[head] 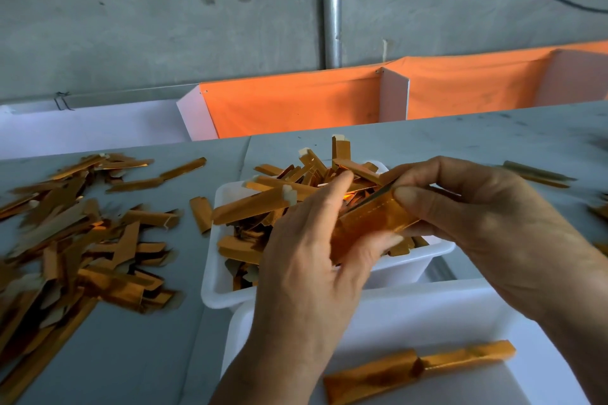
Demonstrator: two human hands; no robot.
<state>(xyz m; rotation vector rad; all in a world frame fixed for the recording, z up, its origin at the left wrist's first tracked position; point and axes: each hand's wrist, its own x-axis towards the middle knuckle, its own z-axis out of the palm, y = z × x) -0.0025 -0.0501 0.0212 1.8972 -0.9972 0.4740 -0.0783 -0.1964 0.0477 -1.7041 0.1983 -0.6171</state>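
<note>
Your fingers (pixel 414 199) are curled round a gold foil strip (pixel 371 219): your right hand (pixel 487 233) pinches its right end and your left hand (pixel 306 273) grips the left end (thumb on the near edge). You hold it just above a white bin (pixel 217 273) heaped with similar strips. Nearer, a white tray (pixel 411 312) carries one folded piece (pixel 418 368). A loose pile (pixel 82 240) lies on the bench (pixel 148 355) to the left.

The left hand (pixel 306 273) covered one end of the gold strip (pixel 371 220), the near tub (pixel 411 316) ran off the bottom edge, and loose strips (pixel 599 211) far right were a blur.
</note>
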